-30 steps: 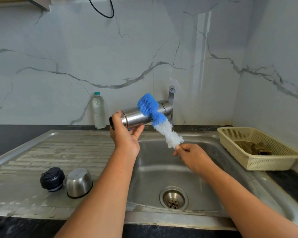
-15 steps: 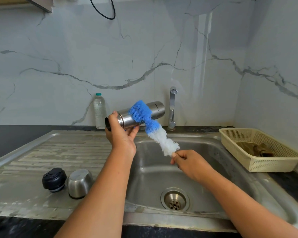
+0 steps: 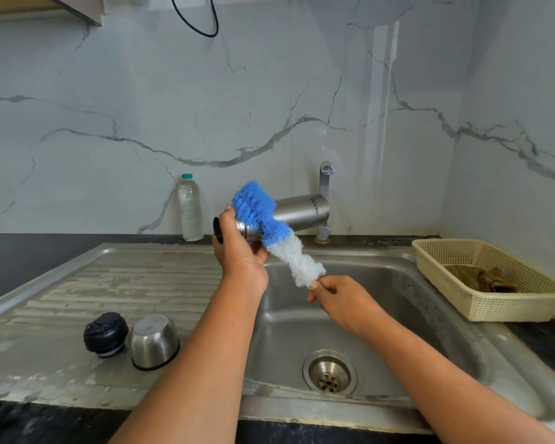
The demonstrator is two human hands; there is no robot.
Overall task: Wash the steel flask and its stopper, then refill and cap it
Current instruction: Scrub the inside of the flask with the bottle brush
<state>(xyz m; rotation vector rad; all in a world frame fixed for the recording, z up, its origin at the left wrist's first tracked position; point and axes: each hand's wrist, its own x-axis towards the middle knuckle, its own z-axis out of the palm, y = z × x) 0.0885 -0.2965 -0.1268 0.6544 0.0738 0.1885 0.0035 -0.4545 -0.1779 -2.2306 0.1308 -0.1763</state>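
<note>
Gripping steel flask (image 3: 302, 211) at neck end with left hand (image 3: 239, 254), fingers curled round it. Held about level above back-left corner of sink (image 3: 414, 283), mouth pointing left, base toward tap (image 3: 326, 187). Pinching handle end of bottle brush (image 3: 269, 225) in right hand (image 3: 343, 299), with blue bristles laid across outside of flask body. Looks like exterior scrub; rinse, refill and capping not yet done.

Risks:
- Could lose flask from a one-ended grip on smooth steel, more so if soapy; would drop into basin and dent or bounce.
- Could twist brush out of a fingertip pinch when pressing hard; better to choke up on handle.
- Could flick dirty water off bristles onto stopper (image 3: 105, 334) and steel cup (image 3: 154, 341), both parked on drainboard (image 3: 125, 283) near front edge, just beside left forearm. Could also knock them off with that arm.
- Can't see any water running from tap, so possibly scrubbing dry.

Containers:
- Flask: can't see inside from here.
- Steel cup: sitting upside down, so nothing to see in it.
- Plastic bottle (image 3: 190, 208) against back wall: capped, clear, seems nearly full of water.
- Basket (image 3: 510, 306) on worktop right of sink: holding something brown and crumpled, cloth or scrubber, can't tell.
</note>
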